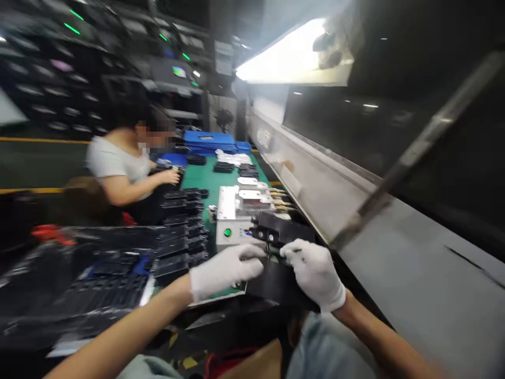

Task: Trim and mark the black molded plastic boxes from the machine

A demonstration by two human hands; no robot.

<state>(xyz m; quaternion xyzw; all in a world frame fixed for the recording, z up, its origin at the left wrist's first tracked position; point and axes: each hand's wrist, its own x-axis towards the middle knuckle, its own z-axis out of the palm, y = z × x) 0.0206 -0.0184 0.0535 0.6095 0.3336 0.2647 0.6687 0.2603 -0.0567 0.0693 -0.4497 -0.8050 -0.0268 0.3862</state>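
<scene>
In the head view, the left hand (231, 271), in a white glove, has its grip parted, with a gap between thumb and finger and nothing visible in it. The right hand (311, 268), also gloved, has its fingertips drawn together; I cannot tell whether they pinch anything. The black part (290, 227) lies just beyond the 2 hands, in front of the metal box (226, 202) with a green button (228, 232).

On the left of the green tabletop (199, 176) is 1 row of black pieces (179, 234); farther left sits a co-worker (118, 166).

If neither hand has a firm hold, the black part could slip or tilt, since smooth gloves may slide on it. A leftward sweep of the left arm could knock the near pieces askew.
</scene>
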